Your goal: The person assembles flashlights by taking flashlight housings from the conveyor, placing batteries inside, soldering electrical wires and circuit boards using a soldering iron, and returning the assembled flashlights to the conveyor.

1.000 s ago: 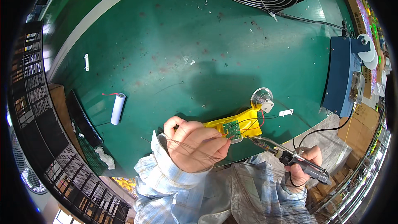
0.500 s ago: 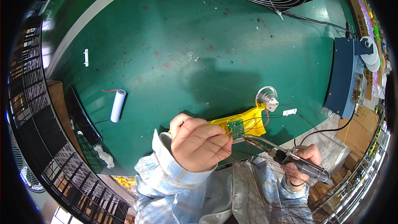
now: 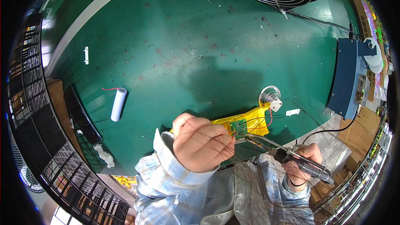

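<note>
Barely shifted since earlier, my left hand pinches the light, fragile yellow-wrapped green circuit board by its edge; my right hand stays fisted around the dark soldering iron.

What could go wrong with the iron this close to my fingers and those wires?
1. The left hand pinches right beside the soldering iron tip at the green circuit board; a slip could burn the fingertips.
2. Red and black wires loop over the yellow part near the tip; their insulation might scorch.
</note>
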A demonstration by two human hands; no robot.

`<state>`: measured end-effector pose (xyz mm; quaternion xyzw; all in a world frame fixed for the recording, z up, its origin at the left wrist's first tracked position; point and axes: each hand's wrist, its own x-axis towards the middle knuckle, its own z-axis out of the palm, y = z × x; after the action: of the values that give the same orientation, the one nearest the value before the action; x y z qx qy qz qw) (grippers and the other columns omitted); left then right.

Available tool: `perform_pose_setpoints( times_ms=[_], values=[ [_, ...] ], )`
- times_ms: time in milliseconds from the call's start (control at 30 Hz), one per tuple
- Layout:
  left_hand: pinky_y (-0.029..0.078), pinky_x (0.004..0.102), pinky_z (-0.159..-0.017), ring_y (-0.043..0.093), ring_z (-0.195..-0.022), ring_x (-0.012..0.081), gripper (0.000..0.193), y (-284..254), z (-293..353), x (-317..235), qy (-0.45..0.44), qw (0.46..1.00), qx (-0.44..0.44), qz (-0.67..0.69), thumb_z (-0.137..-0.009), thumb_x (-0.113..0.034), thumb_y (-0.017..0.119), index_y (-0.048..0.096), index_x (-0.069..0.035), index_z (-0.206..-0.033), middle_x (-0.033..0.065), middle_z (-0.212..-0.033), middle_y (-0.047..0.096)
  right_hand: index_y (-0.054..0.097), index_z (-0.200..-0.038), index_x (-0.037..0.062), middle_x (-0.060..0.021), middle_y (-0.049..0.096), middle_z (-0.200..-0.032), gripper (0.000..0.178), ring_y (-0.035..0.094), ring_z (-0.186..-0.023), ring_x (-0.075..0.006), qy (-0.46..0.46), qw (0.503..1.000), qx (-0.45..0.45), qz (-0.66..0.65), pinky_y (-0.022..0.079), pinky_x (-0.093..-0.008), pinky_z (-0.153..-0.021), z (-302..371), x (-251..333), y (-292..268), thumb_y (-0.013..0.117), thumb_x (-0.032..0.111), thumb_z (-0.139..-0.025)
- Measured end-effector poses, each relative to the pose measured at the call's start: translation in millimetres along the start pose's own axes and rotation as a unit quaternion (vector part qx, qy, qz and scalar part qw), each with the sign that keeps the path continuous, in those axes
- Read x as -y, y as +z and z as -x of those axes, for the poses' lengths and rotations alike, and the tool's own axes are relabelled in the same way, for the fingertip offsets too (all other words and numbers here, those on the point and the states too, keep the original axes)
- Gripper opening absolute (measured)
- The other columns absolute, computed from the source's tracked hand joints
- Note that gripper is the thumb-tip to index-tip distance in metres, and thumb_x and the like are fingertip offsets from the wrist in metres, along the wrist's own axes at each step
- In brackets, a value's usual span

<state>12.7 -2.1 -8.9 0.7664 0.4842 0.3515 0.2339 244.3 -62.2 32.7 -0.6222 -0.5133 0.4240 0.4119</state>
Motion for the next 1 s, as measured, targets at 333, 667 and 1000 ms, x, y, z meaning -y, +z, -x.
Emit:
perform_pose_setpoints(
  times_ms=[333, 667, 1000],
  values=[
    [0.041, 0.0339, -0.071, 0.054, -0.073, 0.0167, 0.022, -0.5, 2.1, 1.6, -0.001, 1.0, 0.022, 0.005, -0.053, -0.009, 0.074, 0.061, -0.015, -0.07, -0.0051, -0.076, 0.058, 0.042, -0.071, 0.0045, -0.0099, 0.058, -0.057, 0.034, 0.053, -0.046, -0.013, 0.045, 0.998, -0.031, -0.035, 0.041, -0.0234, -0.044, 7.7, -4.3, 0.4, 0.074, 0.015, -0.066],
    [0.041, 0.0339, -0.071, 0.055, -0.069, 0.0166, 0.02, 0.5, 1.7, 0.6, 0.002, 0.999, 0.032, -0.019, -0.053, -0.009, 0.073, 0.061, -0.015, -0.067, -0.0042, -0.076, 0.058, 0.041, -0.07, 0.0043, -0.0087, 0.057, -0.056, 0.04, 0.052, -0.047, -0.0116, 0.058, 0.997, -0.043, 0.041, 0.042, -0.0236, -0.045, 8.6, 3.6, 1.2, 0.076, 0.024, -0.066],
    [0.042, 0.0337, -0.069, 0.055, -0.068, 0.0153, 0.018, -0.5, 0.0, 2.6, 0.002, 0.999, 0.034, 0.002, -0.053, -0.01, 0.073, 0.061, -0.015, -0.066, -0.0048, -0.075, 0.058, 0.042, -0.07, 0.0051, -0.0084, 0.058, -0.056, 0.039, 0.053, -0.046, -0.0111, 0.101, 0.993, -0.054, 0.028, 0.043, -0.0235, -0.045, 6.0, 18.2, 3.8, 0.076, 0.021, -0.065]
  ],
)
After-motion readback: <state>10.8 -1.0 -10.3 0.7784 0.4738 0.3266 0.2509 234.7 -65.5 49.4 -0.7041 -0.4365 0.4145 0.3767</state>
